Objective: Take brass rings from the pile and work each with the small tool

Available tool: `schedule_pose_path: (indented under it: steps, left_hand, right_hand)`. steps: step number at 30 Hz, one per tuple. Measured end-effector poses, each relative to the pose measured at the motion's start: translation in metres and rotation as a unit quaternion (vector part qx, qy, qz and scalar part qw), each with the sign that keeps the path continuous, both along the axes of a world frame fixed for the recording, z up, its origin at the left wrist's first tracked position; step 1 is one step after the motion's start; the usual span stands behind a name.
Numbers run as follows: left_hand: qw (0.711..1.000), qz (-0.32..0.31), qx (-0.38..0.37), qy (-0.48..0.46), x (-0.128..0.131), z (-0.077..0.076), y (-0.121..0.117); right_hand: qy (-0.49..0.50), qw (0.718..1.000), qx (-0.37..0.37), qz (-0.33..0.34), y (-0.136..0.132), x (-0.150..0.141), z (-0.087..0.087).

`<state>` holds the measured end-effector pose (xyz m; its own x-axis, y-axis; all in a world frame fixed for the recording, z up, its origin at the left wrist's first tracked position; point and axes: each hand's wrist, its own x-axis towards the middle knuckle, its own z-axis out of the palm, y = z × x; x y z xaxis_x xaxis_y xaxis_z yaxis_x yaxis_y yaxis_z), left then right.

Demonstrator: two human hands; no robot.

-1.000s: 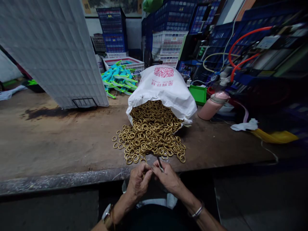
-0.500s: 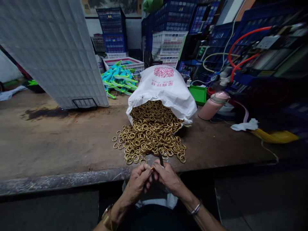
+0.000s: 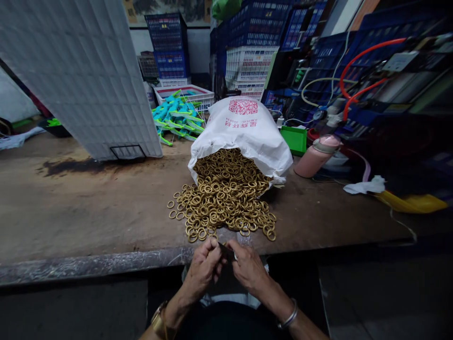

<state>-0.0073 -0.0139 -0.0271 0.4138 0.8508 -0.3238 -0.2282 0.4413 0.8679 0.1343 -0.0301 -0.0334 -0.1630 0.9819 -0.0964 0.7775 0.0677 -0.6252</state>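
My left hand is closed in a pinch at the table's front edge, on a gold ring mostly hidden by fingers and blade. Close beside it, my right hand is closed round a small dark knife, its blade pointing left against the left fingertips. Just beyond both hands lies a heap of gold rings, spilling out of a white sack that rests on its side with its mouth toward me. A few rings lie loose at the heap's left side.
A ribbed grey-white panel stands on the wooden table at left. Behind are teal-green plastic parts and stacked crates. A pink bottle, a green tray and yellow material are at right.
The knife has swung from pointing up and away to lying across toward the left fingertips. My right hand has turned with it; my left hand keeps its pinch. The view shifts slightly.
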Motion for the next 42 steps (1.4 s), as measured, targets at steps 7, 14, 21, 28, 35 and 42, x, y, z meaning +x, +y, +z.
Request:
schedule_pose_path:
  steps: [7, 14, 21, 28, 35, 42]
  left_hand:
    - [0.999, -0.017, 0.013, 0.038, -0.007, 0.003, -0.008]
    - [0.995, -0.033, -0.053, -0.073, -0.022, 0.009, -0.022]
    - [0.982, 0.069, -0.125, -0.124, -0.034, 0.008, -0.015]
    - [0.952, 0.085, -0.206, -0.212, -0.041, -0.004, -0.009]
    - [0.966, 0.105, -0.172, -0.164, -0.031, -0.002, -0.002]
    - [0.978, 0.113, 0.092, 0.149, -0.014, -0.003, -0.001]
  right_hand:
    - [-0.126, 0.992, 0.011, 0.007, 0.003, 0.004, -0.008]
    - [-0.143, 0.987, 0.029, -0.066, 0.016, -0.002, -0.004]
    - [-0.131, 0.988, 0.053, -0.069, 0.025, -0.030, 0.000]
    - [-0.136, 0.986, 0.050, -0.081, 0.030, -0.034, -0.002]
    - [0.045, 0.993, 0.043, -0.102, 0.035, -0.021, -0.005]
    - [0.386, 0.901, -0.134, -0.145, 0.029, -0.016, 0.011]
